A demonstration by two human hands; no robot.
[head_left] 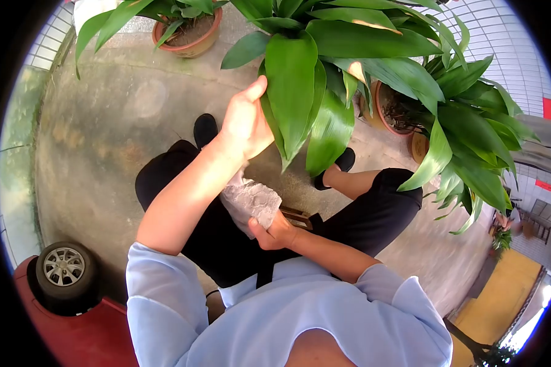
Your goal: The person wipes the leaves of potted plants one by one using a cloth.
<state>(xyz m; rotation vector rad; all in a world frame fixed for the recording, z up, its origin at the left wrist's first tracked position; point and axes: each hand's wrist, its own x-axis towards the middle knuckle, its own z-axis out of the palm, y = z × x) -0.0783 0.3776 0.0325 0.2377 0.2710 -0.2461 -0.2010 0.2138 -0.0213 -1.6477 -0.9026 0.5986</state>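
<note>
My left hand point(248, 119) reaches up to a broad green leaf point(291, 88) of the potted plant in front of me. The thumb lies along the leaf's left edge, and the fingers pass behind it, mostly hidden. Lower down, over my lap, a crumpled greyish cloth point(251, 200) is in my right hand point(274, 232), with the thumb pressed on it. The cloth hangs just below my left wrist, apart from the leaf. Several other long leaves surround the one I hold, some with dry brown tips.
To the right stands another leafy plant in a clay pot point(393, 110); a smaller pot point(193, 37) is at upper left. A red car's wheel point(64, 269) is at lower left. My knees are apart over the concrete floor point(104, 147). A white tiled wall point(499, 37) rises behind the plants.
</note>
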